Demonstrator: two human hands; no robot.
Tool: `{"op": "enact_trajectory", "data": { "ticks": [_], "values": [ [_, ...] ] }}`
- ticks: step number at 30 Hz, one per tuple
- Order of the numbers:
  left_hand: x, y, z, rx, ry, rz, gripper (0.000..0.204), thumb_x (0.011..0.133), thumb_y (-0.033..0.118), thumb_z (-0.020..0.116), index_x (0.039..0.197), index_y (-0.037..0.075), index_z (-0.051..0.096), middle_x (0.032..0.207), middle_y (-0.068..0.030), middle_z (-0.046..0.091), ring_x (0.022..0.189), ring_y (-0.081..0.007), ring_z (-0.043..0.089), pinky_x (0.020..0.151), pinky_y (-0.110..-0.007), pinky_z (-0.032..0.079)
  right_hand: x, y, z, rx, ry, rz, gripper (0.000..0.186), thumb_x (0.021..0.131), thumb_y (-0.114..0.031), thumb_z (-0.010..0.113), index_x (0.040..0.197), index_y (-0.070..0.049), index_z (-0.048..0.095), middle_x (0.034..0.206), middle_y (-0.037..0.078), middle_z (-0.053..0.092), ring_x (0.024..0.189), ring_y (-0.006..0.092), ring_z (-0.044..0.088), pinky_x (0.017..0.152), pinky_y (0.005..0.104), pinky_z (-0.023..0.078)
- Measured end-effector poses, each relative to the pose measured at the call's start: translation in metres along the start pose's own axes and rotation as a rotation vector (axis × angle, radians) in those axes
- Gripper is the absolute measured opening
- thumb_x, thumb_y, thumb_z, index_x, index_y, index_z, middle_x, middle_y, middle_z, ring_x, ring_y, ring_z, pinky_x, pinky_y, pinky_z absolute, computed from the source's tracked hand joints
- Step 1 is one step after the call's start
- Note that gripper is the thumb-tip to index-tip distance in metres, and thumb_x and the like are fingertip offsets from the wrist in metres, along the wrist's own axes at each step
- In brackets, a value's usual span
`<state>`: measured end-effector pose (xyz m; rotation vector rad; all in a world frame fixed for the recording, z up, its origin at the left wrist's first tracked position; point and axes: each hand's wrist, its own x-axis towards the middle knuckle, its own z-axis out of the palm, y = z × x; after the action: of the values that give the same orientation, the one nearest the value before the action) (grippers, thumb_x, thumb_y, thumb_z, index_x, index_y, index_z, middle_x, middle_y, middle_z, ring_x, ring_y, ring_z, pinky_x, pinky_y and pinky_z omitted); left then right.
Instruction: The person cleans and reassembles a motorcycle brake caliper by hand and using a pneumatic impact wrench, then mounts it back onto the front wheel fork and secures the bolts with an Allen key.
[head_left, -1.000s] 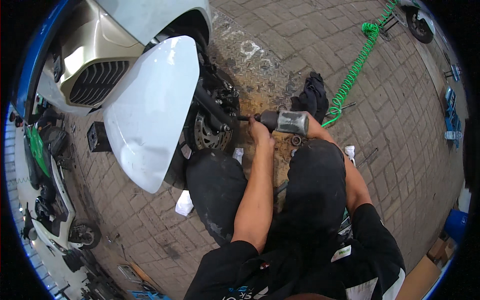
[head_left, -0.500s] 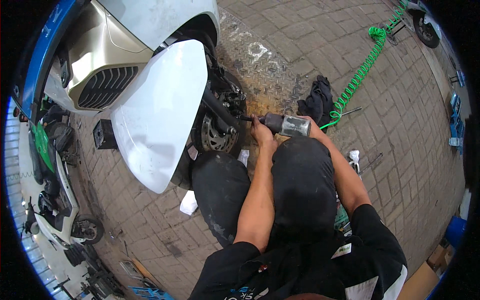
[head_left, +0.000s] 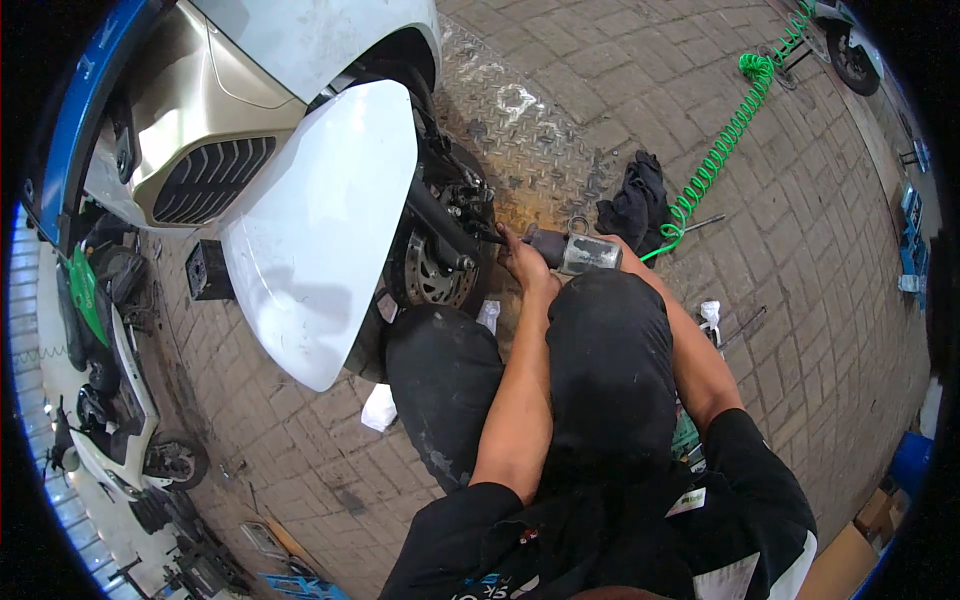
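An air impact wrench [head_left: 590, 254] with a dark nose and a worn silver body lies level beside the front wheel of a scooter. My left hand [head_left: 526, 264] is closed round the thin dark shaft at its front, close to the wheel hub; the fingertips are partly hidden. My right hand [head_left: 622, 247] grips the wrench's rear end, mostly hidden behind my knee. The shaft points at the lower end of the black fork leg [head_left: 438, 222], next to the brake disc [head_left: 428, 270]. A white front fender [head_left: 318, 225] covers much of the wheel.
A green coiled air hose [head_left: 722, 150] runs from the wrench to the upper right. A dark cloth [head_left: 636, 198] lies near a metal plate [head_left: 520, 130] on the brick paving. Left of the fender stands a black box [head_left: 207, 270]. Another scooter [head_left: 125, 390] stands at far left.
My left hand has shifted slightly on the shaft, its fingers looking a little less tightly bunched. The wrench and right hand stay almost in place.
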<state>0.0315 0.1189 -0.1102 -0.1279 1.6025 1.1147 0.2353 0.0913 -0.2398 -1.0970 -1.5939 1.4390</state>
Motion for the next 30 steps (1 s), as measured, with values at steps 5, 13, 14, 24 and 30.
{"op": "enact_trajectory", "data": {
  "ticks": [5, 13, 14, 24, 30],
  "values": [
    [0.005, 0.012, -0.022, -0.139, -0.144, -0.04, 0.081, 0.097, 0.066, 0.044, 0.144, -0.001, 0.042, 0.137, -0.0128, 0.051, 0.118, -0.0251, 0.053, 0.1, -0.043, 0.043, 0.022, -0.045, 0.021, -0.063, -0.226, 0.113, 0.056, 0.072, -0.018, 0.08, 0.12, 0.002, 0.061, 0.116, 0.016, 0.067, 0.105, 0.028, 0.064, 0.093, 0.0377, 0.046],
    [-0.002, -0.006, 0.002, 0.041, -0.227, -0.004, 0.083, 0.096, 0.07, 0.032, 0.159, 0.018, 0.014, 0.164, -0.0135, 0.014, 0.147, -0.0442, 0.019, 0.106, -0.074, 0.023, 0.001, -0.012, -0.003, 0.107, -0.003, 0.129, 0.06, 0.072, -0.019, 0.08, 0.123, 0.004, 0.059, 0.13, 0.019, 0.059, 0.119, 0.0284, 0.058, 0.098, 0.0399, 0.044],
    [0.0, -0.006, 0.001, 0.052, -0.2, 0.0, 0.081, 0.097, 0.068, 0.031, 0.159, 0.018, 0.015, 0.164, -0.0138, 0.015, 0.147, -0.0444, 0.019, 0.106, -0.074, 0.022, 0.003, -0.015, -0.002, 0.108, 0.007, 0.134, 0.06, 0.071, -0.019, 0.08, 0.123, 0.004, 0.059, 0.129, 0.02, 0.059, 0.119, 0.0295, 0.059, 0.098, 0.0402, 0.044],
    [-0.01, 0.0, 0.005, -0.035, -0.034, -0.002, 0.067, 0.104, 0.054, 0.034, 0.146, 0.002, 0.038, 0.133, -0.0149, 0.057, 0.116, -0.0307, 0.054, 0.098, -0.044, 0.043, 0.007, -0.076, -0.004, -0.281, -0.04, -0.223, 0.05, 0.071, -0.021, 0.075, 0.114, 0.001, 0.064, 0.117, 0.02, 0.062, 0.105, 0.0386, 0.06, 0.091, 0.0406, 0.047],
    [0.056, -0.05, -0.003, 0.422, -0.232, 0.129, 0.058, 0.102, 0.052, 0.045, 0.106, -0.003, 0.062, 0.101, -0.0152, 0.064, 0.096, -0.0288, 0.06, 0.083, -0.044, 0.046, -0.044, -0.042, -0.025, -0.515, 0.119, -0.171, 0.037, 0.076, -0.012, 0.068, 0.112, -0.005, 0.067, 0.109, 0.014, 0.066, 0.106, 0.0342, 0.06, 0.092, 0.0417, 0.044]
  ]
}}
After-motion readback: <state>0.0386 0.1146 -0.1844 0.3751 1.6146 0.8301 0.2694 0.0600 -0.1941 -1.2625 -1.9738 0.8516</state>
